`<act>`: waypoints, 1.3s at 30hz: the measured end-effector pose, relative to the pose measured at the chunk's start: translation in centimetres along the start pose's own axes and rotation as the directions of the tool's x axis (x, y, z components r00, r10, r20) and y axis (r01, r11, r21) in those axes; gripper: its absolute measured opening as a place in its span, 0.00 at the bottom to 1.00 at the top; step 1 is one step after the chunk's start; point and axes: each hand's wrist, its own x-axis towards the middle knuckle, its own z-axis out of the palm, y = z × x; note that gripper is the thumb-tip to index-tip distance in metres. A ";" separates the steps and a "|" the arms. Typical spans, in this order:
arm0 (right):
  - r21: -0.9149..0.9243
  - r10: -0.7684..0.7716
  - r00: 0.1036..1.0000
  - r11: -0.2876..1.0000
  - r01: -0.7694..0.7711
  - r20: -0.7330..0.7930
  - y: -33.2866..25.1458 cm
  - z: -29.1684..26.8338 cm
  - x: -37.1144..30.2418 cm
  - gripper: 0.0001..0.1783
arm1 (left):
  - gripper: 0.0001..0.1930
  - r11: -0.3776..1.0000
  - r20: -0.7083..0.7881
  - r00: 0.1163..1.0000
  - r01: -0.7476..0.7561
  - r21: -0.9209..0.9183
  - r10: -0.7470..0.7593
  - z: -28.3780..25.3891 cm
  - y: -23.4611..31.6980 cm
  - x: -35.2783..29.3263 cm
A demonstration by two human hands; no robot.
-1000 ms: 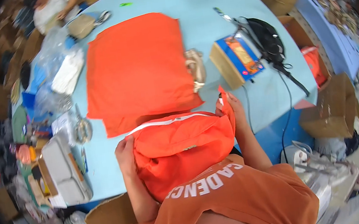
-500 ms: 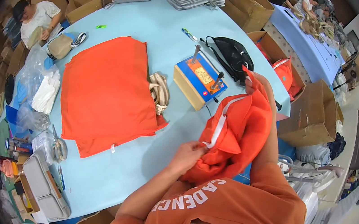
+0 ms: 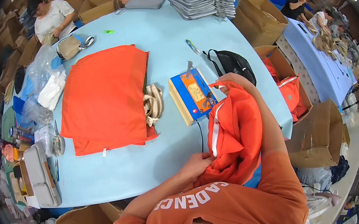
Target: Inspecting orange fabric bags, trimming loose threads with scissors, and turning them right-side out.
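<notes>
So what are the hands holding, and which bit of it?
An orange fabric item: the left hand pinches its edge near the lower end of the white strip; the right hand grips its upper end.

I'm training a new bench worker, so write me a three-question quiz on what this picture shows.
1. True or false: the left hand and the right hand both hold the loose orange cloth item.
2. Which lies to the right of the flat orange pile? A) scissors B) blue-topped device C) grey case
3. What colour is the strapped bag just beyond the right hand?

Key: 1. True. 2. B. 3. Black.
</notes>
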 end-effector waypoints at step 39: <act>-0.017 -0.319 0.946 0.948 0.319 -0.056 0.7 0.5 -2.1 0.08 | 0.16 0.978 -0.240 0.949 -0.186 0.096 0.204 -2.6 -2.7 0.3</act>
